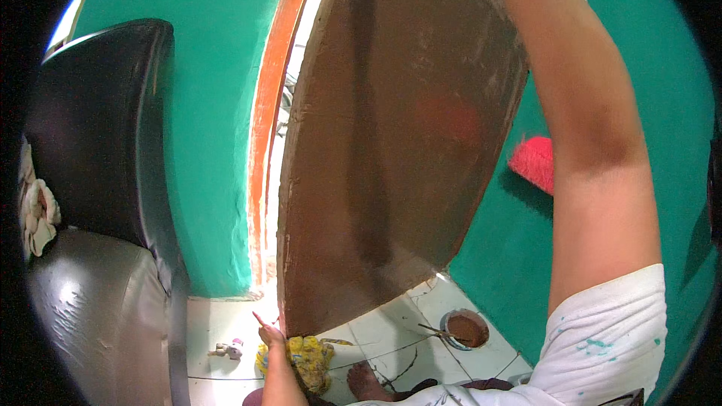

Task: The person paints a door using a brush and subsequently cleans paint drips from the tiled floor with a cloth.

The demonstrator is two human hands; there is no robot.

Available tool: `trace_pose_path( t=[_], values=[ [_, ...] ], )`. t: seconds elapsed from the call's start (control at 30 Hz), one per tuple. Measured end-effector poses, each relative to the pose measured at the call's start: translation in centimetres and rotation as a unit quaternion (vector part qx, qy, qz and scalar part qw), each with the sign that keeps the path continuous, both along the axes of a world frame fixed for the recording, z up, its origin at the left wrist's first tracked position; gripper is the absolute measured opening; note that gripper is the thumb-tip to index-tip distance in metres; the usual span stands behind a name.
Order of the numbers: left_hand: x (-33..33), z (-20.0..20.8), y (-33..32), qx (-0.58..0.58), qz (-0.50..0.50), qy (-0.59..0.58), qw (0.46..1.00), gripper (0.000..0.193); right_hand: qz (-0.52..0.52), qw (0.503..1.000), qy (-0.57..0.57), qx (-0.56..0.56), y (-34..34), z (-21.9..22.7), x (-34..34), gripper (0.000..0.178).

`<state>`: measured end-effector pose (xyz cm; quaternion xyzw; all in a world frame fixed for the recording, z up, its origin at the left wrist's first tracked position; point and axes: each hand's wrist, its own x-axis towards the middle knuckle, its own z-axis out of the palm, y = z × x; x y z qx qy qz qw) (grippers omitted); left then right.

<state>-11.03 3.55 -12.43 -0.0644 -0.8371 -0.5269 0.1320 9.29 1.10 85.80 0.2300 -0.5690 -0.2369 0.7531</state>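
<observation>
- Checking the brown door panel point(406, 143) first: it stands upright beside the orange frame point(272, 120), bright gap between them. Probably swung ajar so we can reach edge and face alike.
- Left hand point(272, 337) is at the panel's lower left corner, likely to steady it. One finger points out leftward, the rest are hard to read; we can't tell if that grip is spread or pinching the edge.
- Right arm point(598, 113) reaches up past the panel's right side, presumably for its upper part. Right hand is out of view; we can't tell its grip.
- Panel finish: dull brown, pale scuffs upper right, reddish patch right of centre, dark shadow running down the middle, left edge rough.
- Yellow cloth point(310, 367) lies bunched on the tiled floor point(365, 337) just beside our left hand, likely parked there for easy reach.
- Tin point(454, 344) of brown stuff sits near the panel's lower right corner, thin stick point(433, 328) resting over its rim, presumably to keep drips off the tiles.
- Farther out: red bristled head point(532, 162) against the green wall point(214, 143), black sofa point(94, 135) on our left.
</observation>
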Motion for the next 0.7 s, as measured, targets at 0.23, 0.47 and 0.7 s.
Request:
trace_pose_path(
  t=[0.23,0.47,0.7],
  values=[
    [-0.6,0.2,-0.6,-0.011,0.001,-0.006,1.0,0.109,-0.208,0.967,0.0,0.148,2.8,-8.3,-3.0,0.02],
    [0.7,0.9,-0.7,-0.054,0.0,-0.034,0.998,0.105,-0.136,0.911,-0.378,0.095,1.8,-29.4,1.4,0.011],
    [-0.7,-0.4,-1.3,-0.008,0.038,0.035,0.999,0.089,-0.056,0.955,-0.272,0.107,1.6,-23.0,2.5,0.01]
  ],
)
